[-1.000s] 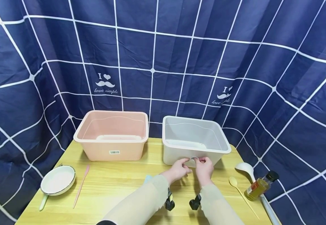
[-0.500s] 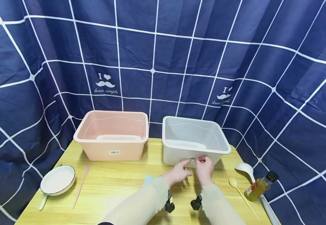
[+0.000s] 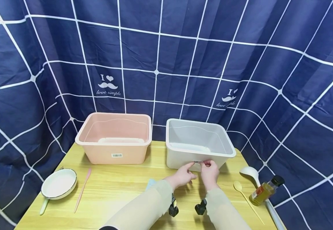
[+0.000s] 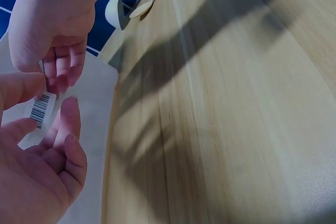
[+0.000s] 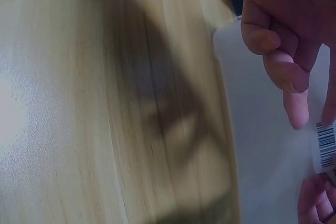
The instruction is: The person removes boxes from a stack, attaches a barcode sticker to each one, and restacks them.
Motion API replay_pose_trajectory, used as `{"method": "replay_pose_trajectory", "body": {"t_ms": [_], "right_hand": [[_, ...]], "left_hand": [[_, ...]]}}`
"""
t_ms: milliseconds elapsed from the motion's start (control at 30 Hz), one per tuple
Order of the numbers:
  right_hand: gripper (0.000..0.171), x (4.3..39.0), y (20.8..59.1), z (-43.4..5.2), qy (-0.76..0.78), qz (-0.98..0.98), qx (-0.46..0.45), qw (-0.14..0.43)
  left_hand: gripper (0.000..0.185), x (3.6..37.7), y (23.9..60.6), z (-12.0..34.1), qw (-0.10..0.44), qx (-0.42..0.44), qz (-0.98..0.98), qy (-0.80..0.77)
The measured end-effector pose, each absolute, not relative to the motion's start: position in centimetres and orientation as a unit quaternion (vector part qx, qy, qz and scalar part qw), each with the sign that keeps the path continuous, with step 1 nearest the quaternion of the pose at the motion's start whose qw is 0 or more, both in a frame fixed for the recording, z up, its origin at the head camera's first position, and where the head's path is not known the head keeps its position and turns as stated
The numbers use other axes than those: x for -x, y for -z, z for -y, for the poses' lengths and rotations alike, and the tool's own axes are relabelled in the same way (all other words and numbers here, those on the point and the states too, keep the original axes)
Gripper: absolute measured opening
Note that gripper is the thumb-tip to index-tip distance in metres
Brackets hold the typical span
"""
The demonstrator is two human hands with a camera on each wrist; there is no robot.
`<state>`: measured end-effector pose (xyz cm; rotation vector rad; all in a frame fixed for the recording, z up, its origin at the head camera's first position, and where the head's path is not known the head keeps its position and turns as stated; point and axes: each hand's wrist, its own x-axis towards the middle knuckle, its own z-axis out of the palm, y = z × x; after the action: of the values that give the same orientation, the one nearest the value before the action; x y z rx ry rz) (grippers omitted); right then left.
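A small barcode label (image 4: pixel 41 109) lies at the front wall of the grey plastic bin (image 3: pixel 178 159). My right hand (image 3: pixel 209 174) has its fingers curled and pinches the label's right end. From the other side my left hand (image 3: pixel 182 175) touches the label's left end with an extended finger, while its other fingers are loosely bent. In the right wrist view the label's stripes show between the two hands. Whether part of the label is lifted off the wall is hard to tell, as fingertips cover its ends.
Left of the grey bin stands a pink bin (image 3: pixel 100 155) with its own barcode label. A white pan (image 3: pixel 59 184) and a pink knife (image 3: pixel 83 190) lie at left. On the right are a white ladle (image 3: pixel 250 172), a yellow spoon (image 3: pixel 238 186) and an oil bottle (image 3: pixel 262 193).
The label, raised and bent between the fingertips a second ago, now looks flatter against the bin. Both hands have barely shifted, and the bins stay put.
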<state>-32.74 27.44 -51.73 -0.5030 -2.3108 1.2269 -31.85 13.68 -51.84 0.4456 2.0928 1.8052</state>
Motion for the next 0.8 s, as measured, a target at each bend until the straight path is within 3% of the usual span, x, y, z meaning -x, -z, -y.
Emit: {"method": "replay_pose_trajectory", "body": {"t_ms": [333, 433, 633, 800], "right_hand": [[0.016, 32.5, 51.6, -27.6, -0.486, 0.815, 0.200, 0.243], [0.012, 32.3, 51.6, -27.9, -0.570, 0.773, 0.183, 0.208], [0.030, 31.7, 51.8, -28.2, -0.654, 0.730, 0.161, 0.113], [0.030, 31.5, 51.6, -28.7, -0.660, 0.728, 0.162, 0.091]], "left_hand": [[0.068, 31.7, 51.5, -13.5, 0.164, -0.164, -0.740, -0.631], [0.066, 31.7, 51.4, -13.4, 0.156, -0.171, -0.741, -0.630], [0.065, 31.8, 51.2, -13.6, 0.152, -0.147, -0.749, -0.628], [0.063, 32.0, 51.3, -13.7, 0.150, -0.144, -0.747, -0.631]]}}
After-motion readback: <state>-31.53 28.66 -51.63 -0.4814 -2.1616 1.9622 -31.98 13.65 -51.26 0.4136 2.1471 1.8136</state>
